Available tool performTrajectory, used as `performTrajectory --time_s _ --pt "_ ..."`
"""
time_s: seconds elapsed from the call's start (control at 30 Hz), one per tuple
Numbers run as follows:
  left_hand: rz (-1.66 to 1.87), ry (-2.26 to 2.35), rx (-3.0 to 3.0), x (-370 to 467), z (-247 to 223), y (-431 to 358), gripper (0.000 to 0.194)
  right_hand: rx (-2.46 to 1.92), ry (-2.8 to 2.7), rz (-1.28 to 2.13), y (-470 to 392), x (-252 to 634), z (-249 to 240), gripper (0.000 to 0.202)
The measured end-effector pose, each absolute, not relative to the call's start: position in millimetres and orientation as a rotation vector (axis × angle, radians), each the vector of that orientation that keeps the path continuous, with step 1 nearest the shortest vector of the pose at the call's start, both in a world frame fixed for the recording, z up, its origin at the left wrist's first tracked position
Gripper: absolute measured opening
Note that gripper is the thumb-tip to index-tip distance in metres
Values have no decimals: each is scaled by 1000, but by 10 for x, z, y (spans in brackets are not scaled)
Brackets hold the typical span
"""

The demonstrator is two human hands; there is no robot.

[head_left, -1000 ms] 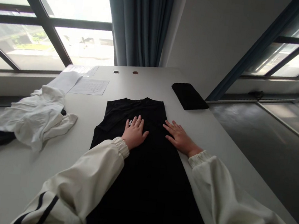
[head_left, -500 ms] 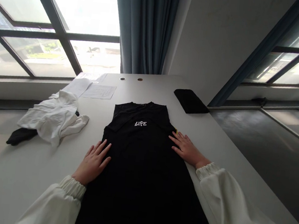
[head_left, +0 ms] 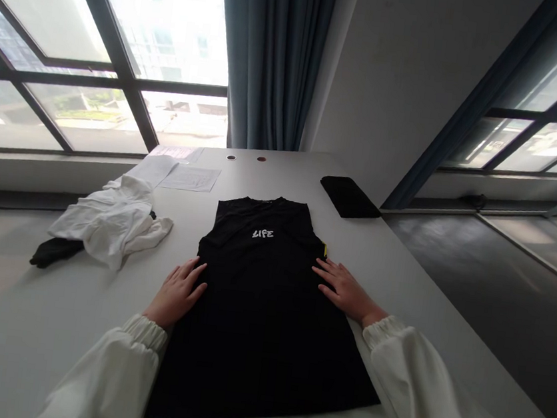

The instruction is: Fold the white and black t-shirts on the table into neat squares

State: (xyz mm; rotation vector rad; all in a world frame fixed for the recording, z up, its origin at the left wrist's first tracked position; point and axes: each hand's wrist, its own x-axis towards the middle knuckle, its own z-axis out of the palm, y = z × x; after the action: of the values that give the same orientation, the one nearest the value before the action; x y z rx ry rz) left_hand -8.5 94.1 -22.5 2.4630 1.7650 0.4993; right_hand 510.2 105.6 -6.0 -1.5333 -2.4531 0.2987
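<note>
A black sleeveless shirt [head_left: 265, 321] lies flat on the white table [head_left: 413, 305], its neckline towards the far end and white lettering [head_left: 263, 234] on its upper part. My left hand [head_left: 177, 293] rests open on the shirt's left edge, fingers spread. On the right edge lies my right hand [head_left: 344, 290], also open with fingers spread. Just beyond its fingertips a small yellow piece [head_left: 325, 249] shows at the shirt's side.
A crumpled white garment [head_left: 111, 217] with a black piece [head_left: 56, 252] under it lies at the left. Behind it are paper sheets [head_left: 190, 178]. A folded black cloth [head_left: 350, 198] sits at the table's right edge. Beyond stand a blue curtain [head_left: 275, 61] and windows.
The view has shifted slightly, so the table and garments appear a little lower at the far end. My right hand sits slightly nearer along the shirt's edge. Both hands stay open.
</note>
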Motion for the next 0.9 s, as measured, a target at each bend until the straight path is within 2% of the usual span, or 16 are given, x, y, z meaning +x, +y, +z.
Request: performTrajectory --time_s 0.2,0.67,0.8,0.9 --pt "533 1791 2427 -61 -210 948 51 -1536 -2277 248 1125 5147 -94 48" --pt "566 1786 2435 -60 -222 955 48 -1645 -2410 252 1166 5147 -131 55" --pt "573 1779 2428 -57 -206 955 49 -1656 -2396 218 1167 5144 -148 67" --pt "555 1784 2425 -56 -198 956 49 -1671 -2425 205 1152 5137 -161 68"
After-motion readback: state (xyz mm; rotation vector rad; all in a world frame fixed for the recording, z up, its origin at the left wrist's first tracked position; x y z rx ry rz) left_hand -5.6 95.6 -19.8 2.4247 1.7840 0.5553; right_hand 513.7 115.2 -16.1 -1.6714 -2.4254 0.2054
